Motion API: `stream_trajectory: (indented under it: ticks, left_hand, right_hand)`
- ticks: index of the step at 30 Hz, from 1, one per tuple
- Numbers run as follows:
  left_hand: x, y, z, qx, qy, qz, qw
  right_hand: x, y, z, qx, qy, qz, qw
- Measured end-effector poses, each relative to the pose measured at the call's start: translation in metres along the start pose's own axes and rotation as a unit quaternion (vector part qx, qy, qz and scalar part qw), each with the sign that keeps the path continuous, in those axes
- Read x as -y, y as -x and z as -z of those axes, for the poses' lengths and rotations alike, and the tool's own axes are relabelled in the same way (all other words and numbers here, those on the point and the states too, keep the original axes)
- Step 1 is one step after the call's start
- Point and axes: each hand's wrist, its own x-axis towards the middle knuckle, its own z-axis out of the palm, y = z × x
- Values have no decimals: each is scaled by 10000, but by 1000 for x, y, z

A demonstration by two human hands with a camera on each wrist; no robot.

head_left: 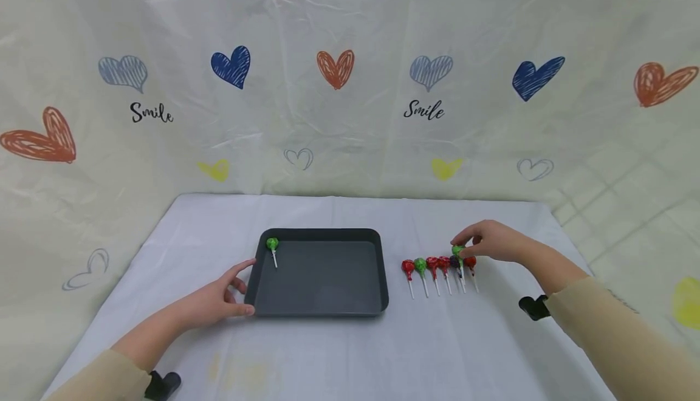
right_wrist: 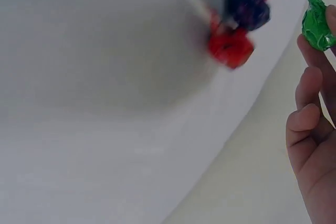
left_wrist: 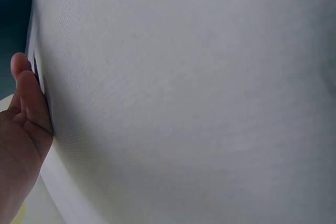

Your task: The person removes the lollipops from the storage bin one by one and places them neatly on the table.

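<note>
My right hand (head_left: 494,242) pinches a green-wrapped lollipop (head_left: 458,251) by its candy head between thumb and finger, the stick pointing down, above the right part of a lollipop row. In the right wrist view the green wrapper (right_wrist: 316,27) shows between the fingertips. Below it are a dark blue lollipop (right_wrist: 249,10) and a red one (right_wrist: 231,48). My left hand (head_left: 210,304) has its fingers spread at the left side of a dark grey baking tray (head_left: 322,279), fingertips and thumb at the rim. Another green lollipop (head_left: 272,243) lies in the tray's upper left corner.
The row on the white-covered table (head_left: 328,358) also has a red lollipop (head_left: 408,267) at its left end, a green lollipop (head_left: 420,265) beside it, then further red ones. Behind the table hangs a pale sheet (head_left: 372,146) printed with hearts.
</note>
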Motion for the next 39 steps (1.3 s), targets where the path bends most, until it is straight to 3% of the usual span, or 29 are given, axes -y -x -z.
stream_trajectory:
  ticks: [9,20,39]
  left_hand:
    - [-2,3,2,70,31,-74,9999]
    - [3,0,1,68,136,-110,9998]
    - [7,-5,0,33,66,-31,10000]
  right_hand:
    - [-33,22,13,-42,-110,-93,9999]
    - [-57,14,6,293,-250,-572,9976]
    - [-73,9,-8,178,-434,-574,9972]
